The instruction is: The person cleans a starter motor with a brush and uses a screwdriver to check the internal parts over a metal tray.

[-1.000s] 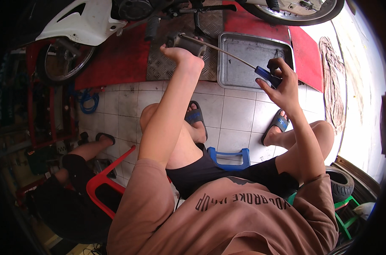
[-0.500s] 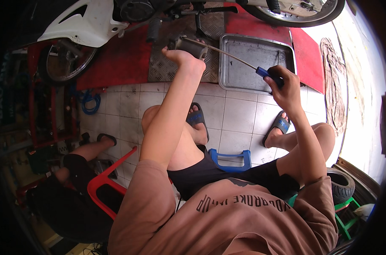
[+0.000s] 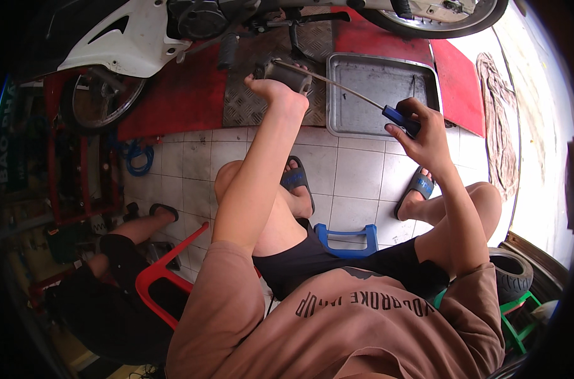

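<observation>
My left hand [image 3: 274, 91] holds a dark metal cylindrical part [image 3: 289, 78] beneath the motorcycle [image 3: 122, 39], with palm and fingers around it. A long screwdriver [image 3: 344, 87] lies across that part with its tip at the far left end of it; whether the tip is inserted I cannot tell. My right hand [image 3: 421, 129] grips its blue handle, thumb along the underside and fingers curled over it. A metal tray [image 3: 332, 114] lies under the shaft on the red and checker-plate platform [image 3: 457, 88].
Blue hose coils [image 3: 137, 159] lie on the tiles at left. Another person's leg [image 3: 141, 227] is beside a red stool [image 3: 154, 275]. A blue stool [image 3: 344, 246] is between my legs, a tyre [image 3: 511, 271] at lower right, a crumpled cloth [image 3: 495, 120] at right.
My right thumb and fingers have shifted on the screwdriver handle since a second ago. Both hands and the whole view have moved slightly down and right in the picture.
</observation>
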Tool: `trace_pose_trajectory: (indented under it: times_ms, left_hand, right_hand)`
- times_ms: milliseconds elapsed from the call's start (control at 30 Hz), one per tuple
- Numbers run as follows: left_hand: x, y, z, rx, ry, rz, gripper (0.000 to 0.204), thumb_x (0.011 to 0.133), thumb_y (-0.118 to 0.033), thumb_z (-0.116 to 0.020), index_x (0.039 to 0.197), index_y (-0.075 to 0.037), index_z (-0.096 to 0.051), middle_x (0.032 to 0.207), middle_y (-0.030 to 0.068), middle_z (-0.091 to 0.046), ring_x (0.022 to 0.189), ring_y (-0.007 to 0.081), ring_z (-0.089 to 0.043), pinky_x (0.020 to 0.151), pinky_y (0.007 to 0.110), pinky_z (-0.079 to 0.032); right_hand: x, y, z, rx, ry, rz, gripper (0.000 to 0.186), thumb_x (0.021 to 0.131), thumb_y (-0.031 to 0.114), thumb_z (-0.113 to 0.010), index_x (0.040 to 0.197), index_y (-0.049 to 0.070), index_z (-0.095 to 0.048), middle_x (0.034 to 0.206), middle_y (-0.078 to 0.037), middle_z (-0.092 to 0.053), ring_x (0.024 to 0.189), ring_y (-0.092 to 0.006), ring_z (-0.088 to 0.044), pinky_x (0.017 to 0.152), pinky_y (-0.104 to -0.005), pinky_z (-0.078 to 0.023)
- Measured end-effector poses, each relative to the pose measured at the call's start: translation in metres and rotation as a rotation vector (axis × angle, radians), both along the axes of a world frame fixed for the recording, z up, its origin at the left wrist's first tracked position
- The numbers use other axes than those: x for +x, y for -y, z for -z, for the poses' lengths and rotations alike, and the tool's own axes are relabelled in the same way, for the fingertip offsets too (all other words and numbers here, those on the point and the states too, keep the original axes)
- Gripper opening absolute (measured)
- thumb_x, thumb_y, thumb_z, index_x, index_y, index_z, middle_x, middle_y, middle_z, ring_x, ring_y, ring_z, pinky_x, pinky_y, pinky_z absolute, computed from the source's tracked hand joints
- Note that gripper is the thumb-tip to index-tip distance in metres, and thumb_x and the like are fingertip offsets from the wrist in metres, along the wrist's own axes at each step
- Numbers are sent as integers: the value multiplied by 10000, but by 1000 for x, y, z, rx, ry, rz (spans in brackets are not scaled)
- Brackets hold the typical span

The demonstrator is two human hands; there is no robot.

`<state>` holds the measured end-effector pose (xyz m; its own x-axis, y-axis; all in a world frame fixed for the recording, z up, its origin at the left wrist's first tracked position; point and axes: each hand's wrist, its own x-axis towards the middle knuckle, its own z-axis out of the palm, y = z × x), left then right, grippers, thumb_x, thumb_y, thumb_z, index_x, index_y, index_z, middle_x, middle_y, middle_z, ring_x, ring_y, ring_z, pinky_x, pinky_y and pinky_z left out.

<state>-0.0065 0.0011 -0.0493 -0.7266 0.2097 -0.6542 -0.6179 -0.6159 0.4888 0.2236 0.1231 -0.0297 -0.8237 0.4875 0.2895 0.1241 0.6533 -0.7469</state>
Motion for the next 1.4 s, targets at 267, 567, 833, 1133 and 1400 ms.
trace_pose_trajectory:
  times_ms: [267,567,833,1133,1400]
  left_hand:
    - [1,0,0,-9,-3,11,636,900,-574,-157,1029,-92,-553,898,122,-615,718,259,-591,653,413,-494]
    - [2,0,-1,-8,0,31,614,894,-559,-179,1029,-93,-555,912,118,-615,724,260,-597,658,410,-496]
    - [2,1,1,-13,-5,51,633,891,-582,-168,1053,-105,-551,951,114,-608,757,263,-599,690,420,-496]
    - [4,1,-1,-22,7,72,650,894,-593,-154,1035,-102,-556,946,117,-605,759,261,-598,718,432,-494]
    - [2,3,2,-33,7,50,655,891,-596,-156,1013,-99,-564,950,117,-609,759,259,-599,697,432,-504]
  right_hand:
    - [10,-10,2,-41,223,39,225,789,137,-728,895,-10,-596,650,-126,-592,555,-273,-561,555,-309,-458]
    - [10,-8,0,-13,230,35,227,807,158,-717,879,-23,-600,592,-138,-568,495,-258,-528,519,-303,-427]
    - [5,-1,1,2,-55,11,217,836,165,-691,840,-35,-607,610,-178,-571,474,-238,-495,499,-324,-409]
    - [2,6,-8,27,-81,29,172,815,115,-706,817,-36,-623,672,-169,-600,549,-244,-572,544,-315,-442]
    - [5,3,-8,37,37,-4,211,758,68,-735,901,-19,-606,759,-166,-635,606,-266,-606,581,-322,-475]
